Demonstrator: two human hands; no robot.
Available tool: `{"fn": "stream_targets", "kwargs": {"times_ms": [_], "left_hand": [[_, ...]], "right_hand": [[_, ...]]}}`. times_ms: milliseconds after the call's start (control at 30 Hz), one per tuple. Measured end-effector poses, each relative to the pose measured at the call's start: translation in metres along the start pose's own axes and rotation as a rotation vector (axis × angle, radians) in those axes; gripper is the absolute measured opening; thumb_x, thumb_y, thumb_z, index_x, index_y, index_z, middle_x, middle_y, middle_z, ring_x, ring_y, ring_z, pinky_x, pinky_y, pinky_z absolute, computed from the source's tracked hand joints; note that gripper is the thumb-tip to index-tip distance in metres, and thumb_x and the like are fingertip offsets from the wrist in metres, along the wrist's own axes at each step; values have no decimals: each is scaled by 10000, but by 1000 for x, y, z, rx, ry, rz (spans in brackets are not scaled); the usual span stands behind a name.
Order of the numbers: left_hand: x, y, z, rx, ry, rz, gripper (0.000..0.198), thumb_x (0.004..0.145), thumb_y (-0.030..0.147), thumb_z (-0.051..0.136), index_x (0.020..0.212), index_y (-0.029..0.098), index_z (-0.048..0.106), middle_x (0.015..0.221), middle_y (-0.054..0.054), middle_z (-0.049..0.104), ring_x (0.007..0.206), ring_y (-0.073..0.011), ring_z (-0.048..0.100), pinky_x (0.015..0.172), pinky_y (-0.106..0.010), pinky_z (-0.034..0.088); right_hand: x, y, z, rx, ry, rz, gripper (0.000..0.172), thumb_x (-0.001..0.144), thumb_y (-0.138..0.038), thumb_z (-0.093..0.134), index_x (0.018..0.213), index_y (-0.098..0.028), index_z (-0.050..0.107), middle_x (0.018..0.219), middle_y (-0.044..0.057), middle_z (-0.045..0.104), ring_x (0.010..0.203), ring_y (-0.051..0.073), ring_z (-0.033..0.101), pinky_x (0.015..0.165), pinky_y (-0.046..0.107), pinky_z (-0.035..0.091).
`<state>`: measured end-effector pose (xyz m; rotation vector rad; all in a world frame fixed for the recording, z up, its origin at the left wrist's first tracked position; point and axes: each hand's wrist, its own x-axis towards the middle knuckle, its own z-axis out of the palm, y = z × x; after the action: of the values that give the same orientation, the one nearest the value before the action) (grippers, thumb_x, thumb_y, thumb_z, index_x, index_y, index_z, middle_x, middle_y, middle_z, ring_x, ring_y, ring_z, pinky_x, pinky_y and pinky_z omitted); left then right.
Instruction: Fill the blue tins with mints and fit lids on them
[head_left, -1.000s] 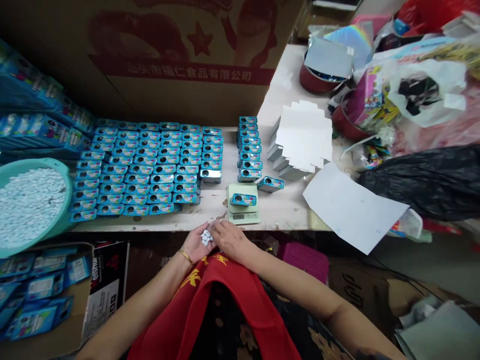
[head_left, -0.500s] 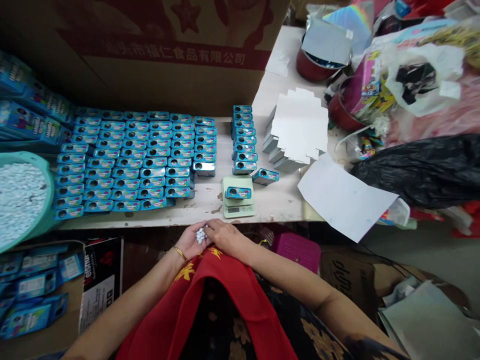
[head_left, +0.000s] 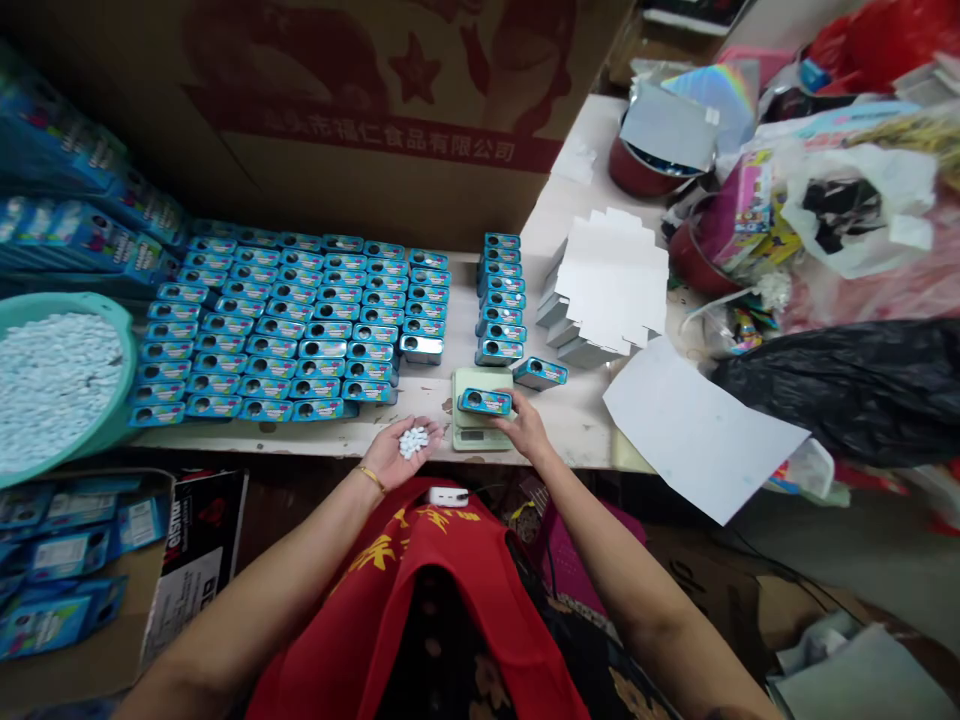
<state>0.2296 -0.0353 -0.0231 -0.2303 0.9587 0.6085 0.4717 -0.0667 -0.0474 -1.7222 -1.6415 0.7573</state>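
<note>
My left hand (head_left: 391,456) is turned palm up and cupped, holding a small pile of white candies (head_left: 413,442). On the pale green kitchen scale (head_left: 481,379) stands a small blue candy box (head_left: 485,400) with a dark round hole in its top. The fingers of my right hand (head_left: 521,425) grip the right end of that box. Just right of the scale, another blue box (head_left: 541,374) stands at a slant, and a short column of the same boxes (head_left: 500,300) runs behind it.
Rows of blue boxes (head_left: 296,350) fill the table's left part, beside a teal basin (head_left: 126,375) of white candies. A large carton (head_left: 375,170) stands behind. At right are stacked white cards (head_left: 611,265), a loose white sheet (head_left: 697,430) and a black plastic bag (head_left: 847,385).
My right hand has left the candies in my left palm and reached forward to the box on the scale. My left palm now lies more open, and the view has shifted slightly.
</note>
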Motion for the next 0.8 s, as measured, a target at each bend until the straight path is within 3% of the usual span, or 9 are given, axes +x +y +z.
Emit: {"fn": "stream_targets", "kwargs": {"times_ms": [67,167,267,367,600,800], "left_hand": [[10,3,5,-18,-16,23,164,797,160,447,810,76,587,789,-140,646,801,-204,621,701,-320,513],[26,5,14,-49,-23,71,182,801,183,436,816,79,586,741,-120,642,735,-192,621,656,-310,506],[39,5,22,-50,-72,99,206,805,215,428,806,86,588,672,-87,632,626,-167,604,613,-301,489],[45,3,27,-40,-128,65,228,801,238,430,787,81,595,672,-87,632,612,-162,597,624,-286,474],[47,-2,27,-33,-124,33,221,796,230,435,713,91,586,602,-68,615,555,-140,578,616,-249,454],[53,-8,26,-20,-109,16,230,806,202,405,785,71,592,612,-69,616,553,-140,575,636,-258,448]], "right_hand": [[5,-7,4,-27,-36,-45,349,750,-229,481,1090,-148,472,970,68,571,876,178,531,757,318,431],[8,-47,3,-294,-70,-237,382,749,-180,480,1130,-182,475,1060,78,540,968,211,466,830,356,370],[8,-91,-2,-600,-195,-463,386,794,-157,441,1176,-209,453,1082,87,531,980,230,432,835,386,319],[9,-114,2,-740,-279,-618,342,844,-147,365,1172,-195,447,1085,106,521,979,227,419,812,387,301],[3,-118,6,-825,-293,-683,356,865,-143,322,1209,-182,403,1097,107,505,1010,232,395,799,381,287],[-2,-114,3,-806,-360,-660,362,857,-129,335,1205,-204,405,1091,96,508,999,219,411,784,368,296]]}}
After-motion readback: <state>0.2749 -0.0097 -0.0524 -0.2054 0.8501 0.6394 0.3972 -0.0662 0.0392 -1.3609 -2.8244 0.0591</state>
